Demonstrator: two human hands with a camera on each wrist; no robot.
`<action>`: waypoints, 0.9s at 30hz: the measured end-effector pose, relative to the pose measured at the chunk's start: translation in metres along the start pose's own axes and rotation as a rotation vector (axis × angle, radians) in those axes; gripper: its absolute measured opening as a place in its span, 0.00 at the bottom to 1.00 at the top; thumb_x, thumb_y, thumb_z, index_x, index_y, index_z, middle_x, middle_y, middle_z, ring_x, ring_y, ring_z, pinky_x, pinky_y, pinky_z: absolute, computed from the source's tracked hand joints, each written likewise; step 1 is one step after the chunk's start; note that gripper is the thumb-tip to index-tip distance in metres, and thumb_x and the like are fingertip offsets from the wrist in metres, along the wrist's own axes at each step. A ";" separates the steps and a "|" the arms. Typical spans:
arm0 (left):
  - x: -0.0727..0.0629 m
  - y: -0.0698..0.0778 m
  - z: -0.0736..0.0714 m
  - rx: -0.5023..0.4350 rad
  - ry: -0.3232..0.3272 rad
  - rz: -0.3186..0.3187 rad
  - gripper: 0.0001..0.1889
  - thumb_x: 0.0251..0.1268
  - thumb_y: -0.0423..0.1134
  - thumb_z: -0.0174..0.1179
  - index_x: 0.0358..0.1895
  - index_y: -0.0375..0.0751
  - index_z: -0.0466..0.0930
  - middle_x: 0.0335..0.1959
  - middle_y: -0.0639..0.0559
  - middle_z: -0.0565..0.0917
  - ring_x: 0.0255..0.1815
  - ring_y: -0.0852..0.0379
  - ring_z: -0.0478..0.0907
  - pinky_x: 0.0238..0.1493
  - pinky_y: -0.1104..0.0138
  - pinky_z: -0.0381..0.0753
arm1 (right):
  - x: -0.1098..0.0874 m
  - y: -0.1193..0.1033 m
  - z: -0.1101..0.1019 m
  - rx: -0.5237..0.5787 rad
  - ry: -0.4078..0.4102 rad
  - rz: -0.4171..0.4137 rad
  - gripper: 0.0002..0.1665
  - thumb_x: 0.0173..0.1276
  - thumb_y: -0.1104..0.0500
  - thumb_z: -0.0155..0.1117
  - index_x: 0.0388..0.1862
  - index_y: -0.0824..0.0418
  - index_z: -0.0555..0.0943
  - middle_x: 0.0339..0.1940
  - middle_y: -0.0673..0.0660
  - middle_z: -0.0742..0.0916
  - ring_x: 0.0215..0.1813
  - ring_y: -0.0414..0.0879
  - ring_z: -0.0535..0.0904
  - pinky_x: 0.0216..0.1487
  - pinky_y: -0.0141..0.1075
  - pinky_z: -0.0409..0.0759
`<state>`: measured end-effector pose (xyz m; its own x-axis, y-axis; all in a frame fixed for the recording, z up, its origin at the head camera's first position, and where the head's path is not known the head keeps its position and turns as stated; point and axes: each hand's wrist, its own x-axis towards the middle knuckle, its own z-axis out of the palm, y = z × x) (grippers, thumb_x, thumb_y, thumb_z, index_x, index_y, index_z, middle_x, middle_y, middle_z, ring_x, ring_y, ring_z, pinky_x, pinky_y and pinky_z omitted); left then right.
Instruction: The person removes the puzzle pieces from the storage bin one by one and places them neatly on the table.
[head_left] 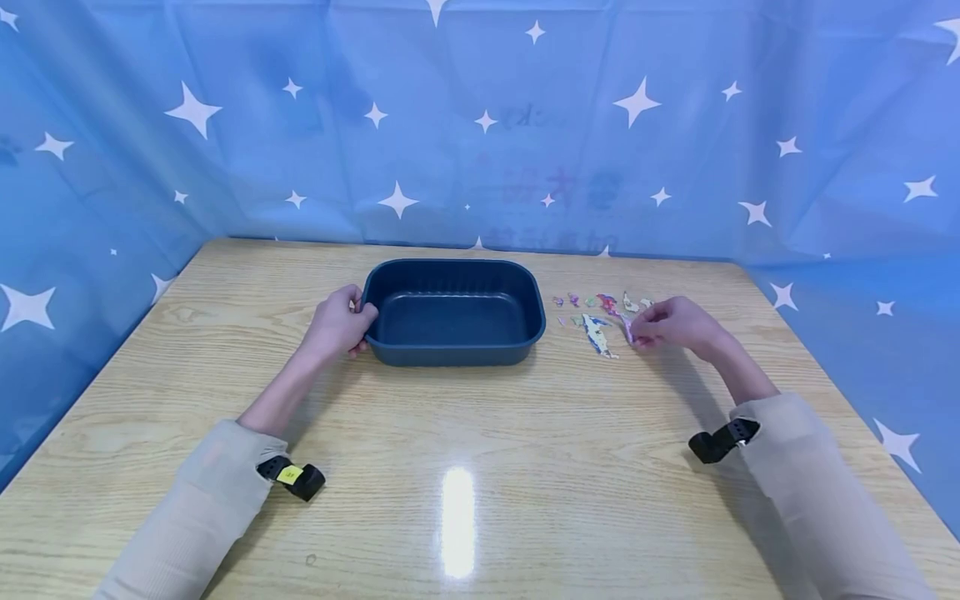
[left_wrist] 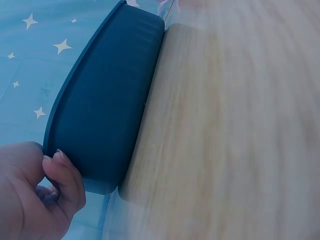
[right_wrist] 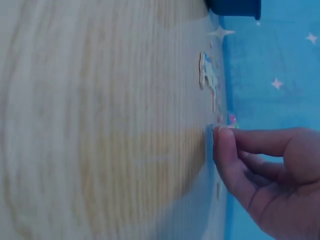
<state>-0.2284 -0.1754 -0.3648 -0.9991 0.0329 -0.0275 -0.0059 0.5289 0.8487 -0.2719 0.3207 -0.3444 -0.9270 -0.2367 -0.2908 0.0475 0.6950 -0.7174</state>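
Observation:
A dark blue rectangular basin (head_left: 450,357) stands upright on the wooden table. My left hand (head_left: 337,323) grips its left end, thumb at the rim and fingers curled against the outer wall in the left wrist view. To the right of the basin, my right hand (head_left: 678,323) pinches a small flat pinkish-purple piece (head_left: 627,327) between thumb and fingertips, low over the table. Its shape is mostly hidden by the fingers. Beside it lies a larger white-and-blue flat cutout (head_left: 597,335). A red-and-blue piece (head_left: 607,303) lies just behind.
Several small flat colourful pieces are scattered near the basin's right end, among them a pale one (head_left: 630,303) and a green one (head_left: 591,301). A blue curtain with white stars (head_left: 465,125) hangs behind the table (head_left: 360,475). Both wrists wear black straps.

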 end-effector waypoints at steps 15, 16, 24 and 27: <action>0.000 0.002 0.000 0.006 -0.004 -0.005 0.08 0.74 0.36 0.45 0.34 0.38 0.62 0.14 0.47 0.77 0.15 0.52 0.77 0.20 0.64 0.79 | -0.003 0.012 -0.005 -0.023 -0.035 0.024 0.20 0.77 0.62 0.57 0.56 0.81 0.75 0.41 0.61 0.87 0.41 0.45 0.85 0.45 0.37 0.86; 0.000 0.002 0.000 0.004 -0.006 -0.006 0.09 0.74 0.36 0.45 0.34 0.38 0.62 0.14 0.47 0.77 0.15 0.52 0.77 0.20 0.64 0.79 | -0.004 0.013 -0.005 -0.021 -0.035 0.022 0.20 0.77 0.63 0.57 0.56 0.81 0.75 0.41 0.62 0.87 0.41 0.45 0.85 0.45 0.38 0.86; 0.001 0.004 -0.003 -0.010 -0.034 -0.031 0.12 0.79 0.41 0.48 0.36 0.38 0.63 0.14 0.48 0.77 0.14 0.53 0.76 0.20 0.66 0.78 | -0.004 0.011 -0.004 -0.051 0.014 -0.015 0.19 0.77 0.63 0.56 0.54 0.81 0.75 0.39 0.62 0.87 0.38 0.44 0.85 0.42 0.37 0.86; 0.001 0.005 -0.006 -0.014 -0.051 -0.049 0.15 0.80 0.45 0.49 0.37 0.38 0.63 0.15 0.48 0.77 0.15 0.54 0.76 0.20 0.65 0.78 | -0.005 0.010 -0.003 -0.065 0.055 -0.021 0.19 0.76 0.64 0.56 0.53 0.81 0.74 0.37 0.61 0.87 0.37 0.43 0.85 0.41 0.36 0.86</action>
